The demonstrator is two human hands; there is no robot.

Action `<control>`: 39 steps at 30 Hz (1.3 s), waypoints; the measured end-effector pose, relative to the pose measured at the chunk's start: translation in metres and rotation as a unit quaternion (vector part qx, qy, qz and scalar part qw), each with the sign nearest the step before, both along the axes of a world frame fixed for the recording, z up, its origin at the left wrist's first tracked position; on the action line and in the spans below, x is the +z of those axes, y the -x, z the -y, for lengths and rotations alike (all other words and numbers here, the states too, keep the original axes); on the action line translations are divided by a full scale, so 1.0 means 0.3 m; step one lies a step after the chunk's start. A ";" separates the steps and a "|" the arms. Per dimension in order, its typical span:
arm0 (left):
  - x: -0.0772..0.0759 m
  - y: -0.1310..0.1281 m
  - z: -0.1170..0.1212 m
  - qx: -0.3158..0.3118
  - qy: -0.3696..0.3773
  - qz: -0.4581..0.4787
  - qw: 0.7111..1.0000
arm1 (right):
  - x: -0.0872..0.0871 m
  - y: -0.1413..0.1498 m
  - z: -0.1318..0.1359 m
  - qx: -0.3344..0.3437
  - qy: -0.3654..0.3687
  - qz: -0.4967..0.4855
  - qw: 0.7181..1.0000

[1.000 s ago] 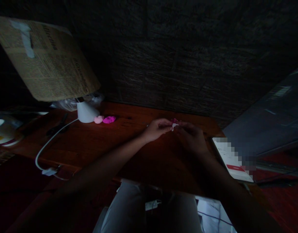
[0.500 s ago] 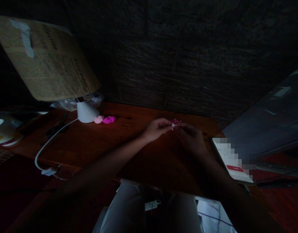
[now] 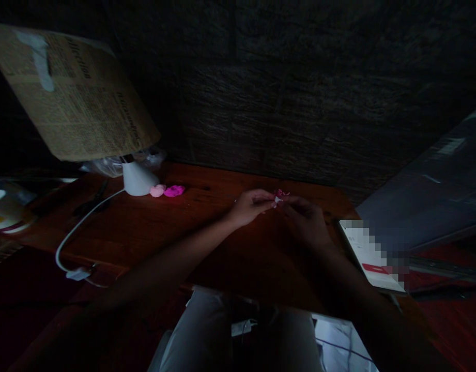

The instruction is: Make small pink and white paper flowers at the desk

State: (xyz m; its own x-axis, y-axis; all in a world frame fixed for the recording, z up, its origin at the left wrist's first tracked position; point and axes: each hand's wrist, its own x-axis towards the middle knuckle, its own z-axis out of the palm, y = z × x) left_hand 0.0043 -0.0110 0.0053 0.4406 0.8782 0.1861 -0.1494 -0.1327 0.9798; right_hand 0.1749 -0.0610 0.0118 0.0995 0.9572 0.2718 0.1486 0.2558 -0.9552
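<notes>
the left hand [image 3: 247,207] keeps a narrow grip, thumb and finger pinched on a small pale piece [image 3: 277,202], which sits right at the fingertips and sticks out past them toward the right hand [image 3: 308,221]. the right hand's fingers are bunched just beside the piece on its other side; in this dim light i cannot tell whether that grip also holds it. just beyond the two grips, some small bright pink bits [image 3: 281,193] show behind the fingertips. the tabletop [image 3: 222,253] spreads beneath both hands. well to the left of the left grip, a light pink lump [image 3: 157,190] and a magenta lump [image 3: 174,191] lie side by side, near the white lamp base [image 3: 136,181]. right of the right grip, and nearer the person, lies a white printed item [image 3: 367,258] with a red patch.
</notes>
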 end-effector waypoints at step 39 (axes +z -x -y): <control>0.013 -0.003 0.011 0.049 -0.027 0.032 0.998 | 0.013 0.016 0.015 -0.011 -0.040 -0.026 0.999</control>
